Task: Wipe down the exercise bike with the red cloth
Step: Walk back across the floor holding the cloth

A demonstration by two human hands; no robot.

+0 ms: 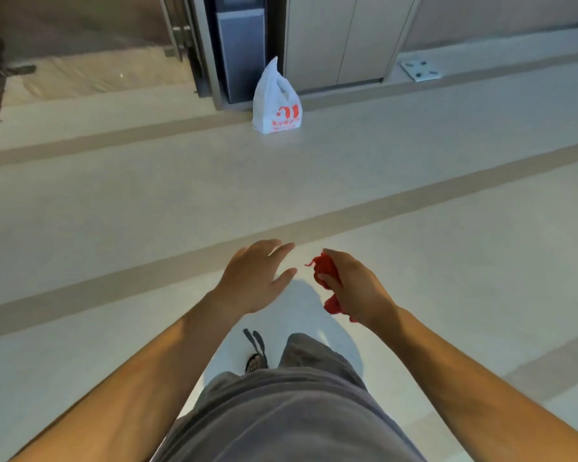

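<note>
Two bare forearms reached forward in the head view, and the hands hung level with each other over a pale floor. The left hand was held palm down with its fingers straight and loosely spread, holding nothing. The right hand had its fingers curled round the red cloth, which was bunched in the fist; a frayed end stuck out toward the left hand and a fold hung out below the palm. The two hands were near each other but apart, and the cloth touched neither the left hand nor the floor.

Below the arms were grey trousers, and one dark shoe showed on the floor between the forearms. Several brown strips ran slantwise across the floor.

Well ahead of the hands, a white plastic bag with red print stood upright on the floor, its handles raised, just in front of a tall grey panel. Right of the bag were pale cabinet doors. Farther right, a white bathroom scale lay flat on a low ledge. To the left stood a metal door frame with a handle, and beyond it lay something beige and soft-looking, too blurred to name.
</note>
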